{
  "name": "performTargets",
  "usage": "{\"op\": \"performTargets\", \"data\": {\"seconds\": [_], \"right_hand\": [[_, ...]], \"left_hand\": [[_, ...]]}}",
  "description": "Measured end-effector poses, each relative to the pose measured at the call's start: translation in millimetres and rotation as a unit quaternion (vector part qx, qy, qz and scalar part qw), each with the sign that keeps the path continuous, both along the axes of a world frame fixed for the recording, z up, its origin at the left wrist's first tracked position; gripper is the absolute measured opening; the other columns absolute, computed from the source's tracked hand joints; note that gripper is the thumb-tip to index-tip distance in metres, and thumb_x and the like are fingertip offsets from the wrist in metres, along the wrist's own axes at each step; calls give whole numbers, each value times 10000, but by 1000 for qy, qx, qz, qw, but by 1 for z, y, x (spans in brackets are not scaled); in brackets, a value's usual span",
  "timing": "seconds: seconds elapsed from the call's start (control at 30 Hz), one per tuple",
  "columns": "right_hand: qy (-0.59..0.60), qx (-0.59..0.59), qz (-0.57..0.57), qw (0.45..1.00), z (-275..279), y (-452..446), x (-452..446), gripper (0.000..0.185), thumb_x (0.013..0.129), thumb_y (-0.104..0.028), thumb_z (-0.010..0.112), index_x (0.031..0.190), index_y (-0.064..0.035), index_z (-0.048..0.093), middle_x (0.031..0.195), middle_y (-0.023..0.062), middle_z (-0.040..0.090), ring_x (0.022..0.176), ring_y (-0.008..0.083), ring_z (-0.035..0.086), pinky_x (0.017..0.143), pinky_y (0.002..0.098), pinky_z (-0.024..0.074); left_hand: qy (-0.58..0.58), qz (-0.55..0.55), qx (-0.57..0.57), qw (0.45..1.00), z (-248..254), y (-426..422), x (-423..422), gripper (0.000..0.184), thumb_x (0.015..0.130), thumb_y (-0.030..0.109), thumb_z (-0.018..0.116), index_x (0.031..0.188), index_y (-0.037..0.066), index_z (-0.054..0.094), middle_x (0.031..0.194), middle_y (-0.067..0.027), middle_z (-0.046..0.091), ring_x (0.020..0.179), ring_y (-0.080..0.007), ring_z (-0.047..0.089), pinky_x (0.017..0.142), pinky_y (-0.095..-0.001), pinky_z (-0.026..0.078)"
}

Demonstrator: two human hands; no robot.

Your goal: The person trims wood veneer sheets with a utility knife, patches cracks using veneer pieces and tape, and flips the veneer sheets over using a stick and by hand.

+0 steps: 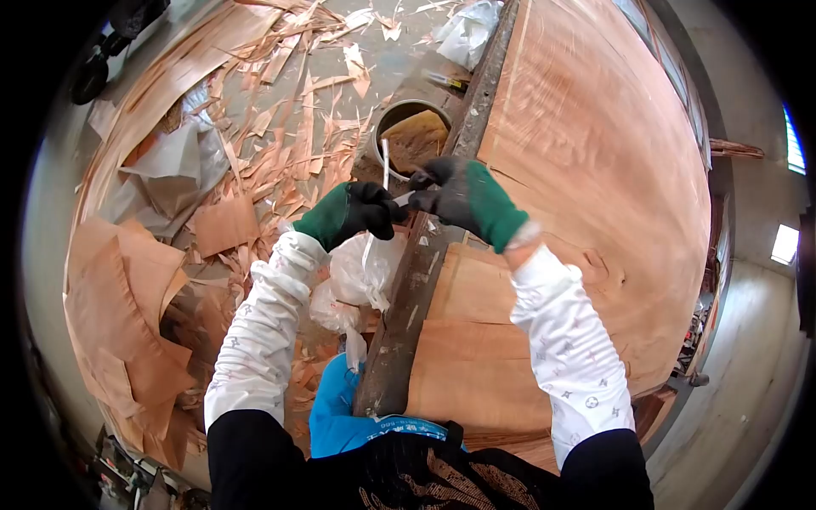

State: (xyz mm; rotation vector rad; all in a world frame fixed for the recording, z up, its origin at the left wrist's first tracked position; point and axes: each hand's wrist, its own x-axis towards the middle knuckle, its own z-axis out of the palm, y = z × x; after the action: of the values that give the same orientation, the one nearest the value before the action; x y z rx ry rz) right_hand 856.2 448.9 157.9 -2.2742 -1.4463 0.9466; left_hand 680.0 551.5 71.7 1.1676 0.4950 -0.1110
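Both of my hands wear green gloves with black fingers. My left hand (350,212) is closed, and a narrow white strip (386,161) sticks up from it and also hangs below it. Close by on the right, my right hand (469,202) is closed too, with its fingertips pinched near the same pale strip; it is slightly blurred. A short light piece shows between the two sets of fingers. The hands are above the dark edge beam (422,280) of a work table. Beside that edge, just beyond them, is a round pot (378,127) with a brownish block (415,138) inside.
Large wood veneer sheets (586,161) cover the table at right. Clear plastic bags (365,270) hang by the beam below my left hand. Veneer scraps (289,127) litter the floor, with stacked veneer pieces (127,323) at left. A white plastic bag (470,34) lies farther up.
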Motion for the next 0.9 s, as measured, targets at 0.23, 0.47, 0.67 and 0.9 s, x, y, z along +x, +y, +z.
{"op": "performTargets", "data": {"seconds": [0.23, 0.47, 0.67, 0.9], "right_hand": [[-197, -30, 9, 980, -60, 63, 35, 221, 756, -236, 597, 858, -77, 711, 894, 195, 663, 838, 356, 647, 732, 423, 514], [-288, -72, 64, 953, -107, 100, 42, 228, 822, -197, 533, 900, -87, 716, 930, 158, 685, 882, 319, 667, 731, 410, 530], [-325, -82, 127, 933, -82, 101, 59, 190, 798, -181, 568, 885, -91, 712, 881, 167, 685, 819, 314, 676, 690, 409, 535], [-593, -16, -117, 797, 178, -188, 305, 205, 877, -233, 533, 946, -71, 637, 824, 193, 633, 737, 386, 617, 625, 467, 490]], "left_hand": [[28, 257, 457, 851, -37, 13, 5, 295, 867, 114, 600, 1150, 31, 603, 976, -132, 671, 865, -243, 649, 745, -325, 514], [51, 120, 728, 673, -55, -21, 72, 581, 756, 406, 641, 1246, 109, 546, 1382, -98, 441, 1289, -308, 395, 1053, -584, 232], [66, 116, 784, 606, -105, -21, 92, 603, 733, 449, 638, 1223, 107, 563, 1283, -104, 519, 1274, -294, 410, 1040, -626, 232], [36, 79, 760, 644, -95, -14, 77, 636, 737, 444, 646, 1263, 101, 540, 1317, -88, 495, 1289, -289, 395, 1080, -599, 184]]}}
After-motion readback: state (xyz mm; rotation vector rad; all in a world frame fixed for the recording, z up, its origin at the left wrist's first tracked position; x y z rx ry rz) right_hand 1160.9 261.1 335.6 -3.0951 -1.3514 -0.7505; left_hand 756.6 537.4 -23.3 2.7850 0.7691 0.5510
